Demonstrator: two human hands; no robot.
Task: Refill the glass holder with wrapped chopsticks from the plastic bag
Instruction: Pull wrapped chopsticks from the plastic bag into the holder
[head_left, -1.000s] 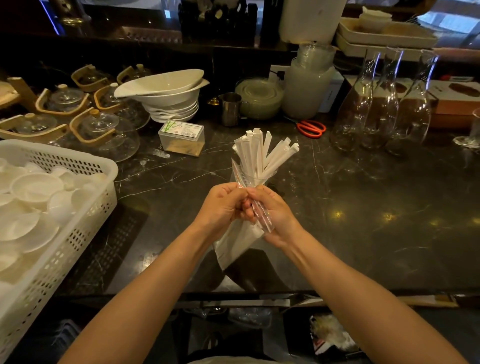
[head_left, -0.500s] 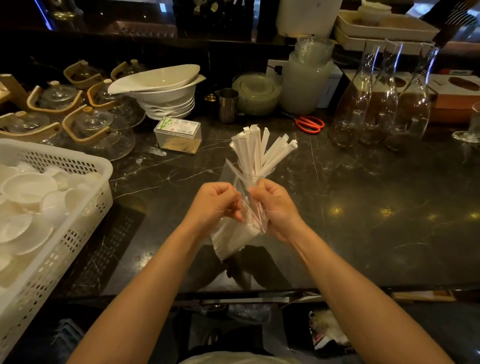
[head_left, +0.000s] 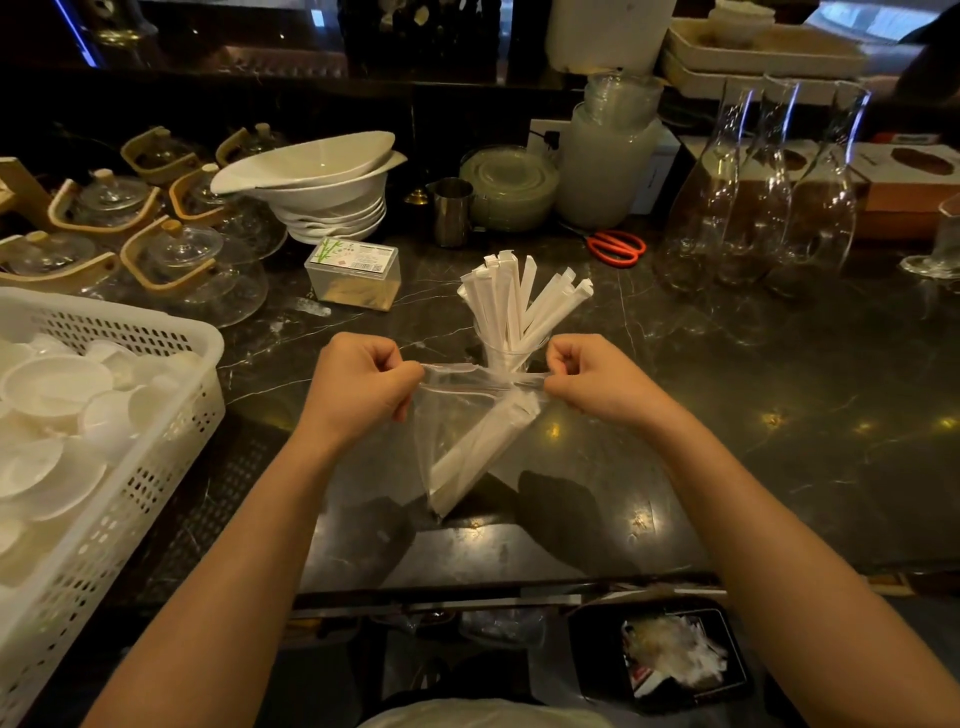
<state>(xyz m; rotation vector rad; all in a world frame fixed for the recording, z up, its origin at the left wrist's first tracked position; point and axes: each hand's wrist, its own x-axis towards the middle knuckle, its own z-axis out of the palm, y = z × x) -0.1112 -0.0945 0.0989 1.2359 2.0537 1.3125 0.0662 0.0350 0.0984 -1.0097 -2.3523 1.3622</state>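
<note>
A dark marble counter (head_left: 727, 415) lay under me. My left hand (head_left: 358, 387) and right hand (head_left: 597, 379) were fisted, each pinching one end of the plastic bag (head_left: 457, 441) mouth, stretched taut between them. Wrapped chopsticks (head_left: 483, 447) slanted inside. Just behind, the glass holder (head_left: 506, 356) held more upright.

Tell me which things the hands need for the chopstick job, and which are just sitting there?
Needed:
- plastic bag, pinched at its top by left hand and right hand
- wrapped chopsticks inside it
- glass holder

Just sitting there:
- scissors
- white basket
- stacked bowls
- glass carafes
</note>
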